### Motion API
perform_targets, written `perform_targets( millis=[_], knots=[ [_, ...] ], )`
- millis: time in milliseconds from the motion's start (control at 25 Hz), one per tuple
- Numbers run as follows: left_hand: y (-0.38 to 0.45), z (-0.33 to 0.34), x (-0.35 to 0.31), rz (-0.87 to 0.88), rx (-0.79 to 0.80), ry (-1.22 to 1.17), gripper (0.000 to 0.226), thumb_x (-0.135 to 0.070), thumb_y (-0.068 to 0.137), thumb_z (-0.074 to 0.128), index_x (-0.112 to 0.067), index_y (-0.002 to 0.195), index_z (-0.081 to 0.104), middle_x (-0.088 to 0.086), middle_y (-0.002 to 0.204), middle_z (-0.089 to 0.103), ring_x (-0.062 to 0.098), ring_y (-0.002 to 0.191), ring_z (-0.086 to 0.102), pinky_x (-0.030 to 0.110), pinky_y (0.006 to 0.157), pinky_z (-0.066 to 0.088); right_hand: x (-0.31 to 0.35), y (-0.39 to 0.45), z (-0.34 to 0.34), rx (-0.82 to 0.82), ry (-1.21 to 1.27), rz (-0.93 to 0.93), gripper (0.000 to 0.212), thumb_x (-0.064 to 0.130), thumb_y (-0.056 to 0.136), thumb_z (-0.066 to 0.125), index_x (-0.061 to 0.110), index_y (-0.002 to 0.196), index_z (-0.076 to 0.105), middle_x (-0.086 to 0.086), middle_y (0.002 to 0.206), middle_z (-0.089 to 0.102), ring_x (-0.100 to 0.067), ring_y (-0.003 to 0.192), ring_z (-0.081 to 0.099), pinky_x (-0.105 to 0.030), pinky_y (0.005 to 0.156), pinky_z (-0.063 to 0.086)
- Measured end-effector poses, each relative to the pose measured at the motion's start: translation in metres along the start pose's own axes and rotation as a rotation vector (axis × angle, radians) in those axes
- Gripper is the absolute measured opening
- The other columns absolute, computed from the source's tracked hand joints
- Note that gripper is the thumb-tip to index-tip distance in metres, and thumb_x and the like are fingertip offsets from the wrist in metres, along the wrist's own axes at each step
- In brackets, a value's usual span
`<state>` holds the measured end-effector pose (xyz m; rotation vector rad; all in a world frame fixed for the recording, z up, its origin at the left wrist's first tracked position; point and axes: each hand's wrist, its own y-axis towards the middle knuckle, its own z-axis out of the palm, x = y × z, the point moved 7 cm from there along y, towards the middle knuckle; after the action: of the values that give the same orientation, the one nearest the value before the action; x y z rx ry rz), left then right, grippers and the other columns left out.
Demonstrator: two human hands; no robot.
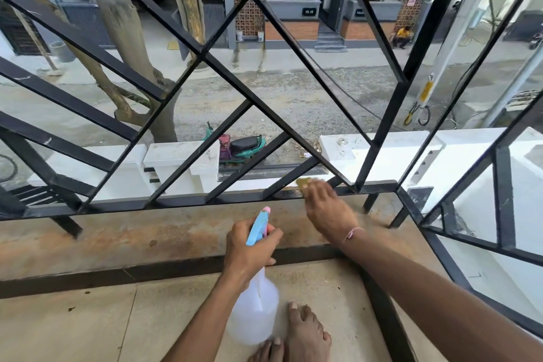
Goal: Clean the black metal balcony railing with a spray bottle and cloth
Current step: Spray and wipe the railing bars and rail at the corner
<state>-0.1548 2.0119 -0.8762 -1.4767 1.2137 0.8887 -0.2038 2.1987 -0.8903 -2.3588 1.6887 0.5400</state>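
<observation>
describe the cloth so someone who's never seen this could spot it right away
Find the black railing's bottom horizontal bar, just above the rust-stained ledge. Follow it right to the right hand pressed against it. The cloth is the small yellowish wad showing past the fingers, the only yellow thing on the dark bar.

Left hand (pixel 249 250) low and central, fingers curled in a grip; right hand (pixel 326 209) stretched forward, palm down, fingers pressing; bare feet below.
</observation>
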Motion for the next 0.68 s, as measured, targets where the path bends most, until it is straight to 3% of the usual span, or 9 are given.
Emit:
perform_targets(
  millis=[120, 280, 480, 600, 680],
  knots=[
    [0.001, -0.001, 0.001, -0.001, 0.041, -0.008, 0.02, -0.013, 0.086, 0.074, -0.01, 0.068, 0.066, 0.014, 0.081, 0.072, 0.027, 0.087, 0.074, 0.028, 0.054, 0.059, -0.018, -0.007, 0.001, 0.04, -0.14, 0.08, 0.058, 0.009, 0.106, 0.032, -0.021, 0.148, 0.008, -0.041, 0.152, 0.024, -0.052, 0.14, 0.029, -0.056, 0.12, 0.023],
    [0.01, -0.005, -0.002, -0.004, 0.089, -0.024, 0.016, -0.015, 0.087, 0.075, -0.006, 0.076, 0.068, 0.001, 0.07, 0.063, 0.026, 0.087, 0.072, 0.032, 0.06, 0.063, -0.005, -0.004, -0.002, 0.154, -0.181, 0.19, 0.059, 0.016, 0.107, 0.028, -0.021, 0.148, 0.008, -0.045, 0.153, 0.013, -0.054, 0.147, 0.017, -0.058, 0.123, 0.011],
    [0.023, -0.008, -0.009, 0.011, 0.106, 0.014, 0.019, -0.017, 0.088, 0.072, -0.016, 0.07, 0.068, 0.017, 0.089, 0.071, 0.025, 0.095, 0.073, 0.024, 0.058, 0.057, 0.017, 0.006, 0.003, 0.191, 0.242, 0.351, 0.064, 0.004, 0.102, 0.03, -0.014, 0.152, -0.006, -0.037, 0.16, -0.002, -0.047, 0.151, -0.002, -0.052, 0.124, 0.002],
    [0.026, -0.015, -0.014, 0.021, 0.086, 0.009, 0.018, -0.018, 0.087, 0.072, -0.023, 0.07, 0.07, 0.003, 0.075, 0.067, 0.017, 0.079, 0.068, 0.024, 0.056, 0.056, 0.043, 0.016, -0.003, 0.122, 0.384, 0.236, 0.074, -0.005, 0.094, 0.036, -0.006, 0.155, -0.005, -0.028, 0.164, -0.004, -0.04, 0.152, -0.01, -0.045, 0.122, -0.007],
    [0.029, -0.02, -0.013, 0.019, 0.08, 0.003, 0.019, -0.018, 0.088, 0.072, -0.024, 0.069, 0.07, -0.001, 0.072, 0.063, 0.013, 0.075, 0.063, 0.024, 0.056, 0.056, 0.053, 0.018, -0.008, 0.094, 0.554, 0.133, 0.076, -0.01, 0.091, 0.042, -0.001, 0.158, 0.007, -0.021, 0.166, 0.002, -0.033, 0.154, -0.009, -0.039, 0.122, -0.002]
  ],
)
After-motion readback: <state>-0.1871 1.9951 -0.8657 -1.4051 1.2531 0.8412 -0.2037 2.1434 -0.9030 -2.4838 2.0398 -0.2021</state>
